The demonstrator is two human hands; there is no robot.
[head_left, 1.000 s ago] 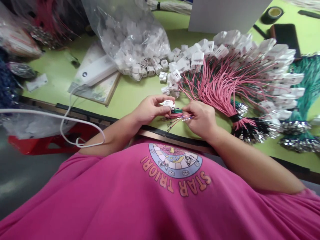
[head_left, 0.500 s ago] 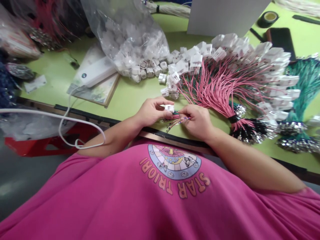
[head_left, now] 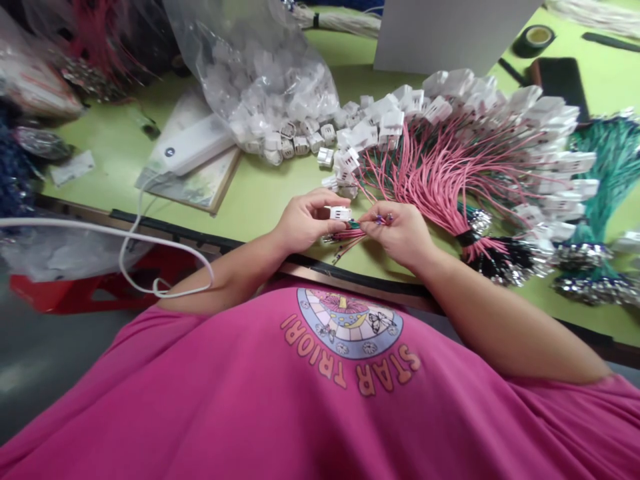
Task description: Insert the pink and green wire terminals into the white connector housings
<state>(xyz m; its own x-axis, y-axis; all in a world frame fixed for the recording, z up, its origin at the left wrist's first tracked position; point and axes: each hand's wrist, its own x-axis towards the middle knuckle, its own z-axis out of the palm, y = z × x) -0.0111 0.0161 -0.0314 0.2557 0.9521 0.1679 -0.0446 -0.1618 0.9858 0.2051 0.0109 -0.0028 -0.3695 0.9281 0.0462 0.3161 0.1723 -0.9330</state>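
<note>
A green table point(head_left: 265, 200) bears a fanned bundle of pink wires point(head_left: 433, 177) at one o'clock from the right hand point(head_left: 400, 233), which pinches a few thin wires point(head_left: 383, 219). The left hand point(head_left: 301, 220) — at the right's nine o'clock — holds a small white connector point(head_left: 341, 213) between thumb and fingers, close to those wires.

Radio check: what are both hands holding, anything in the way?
Left hand: pinching white connector. Right hand: pinching wire ends. Pink wire bundle nearby, apparently not blocking.
</note>
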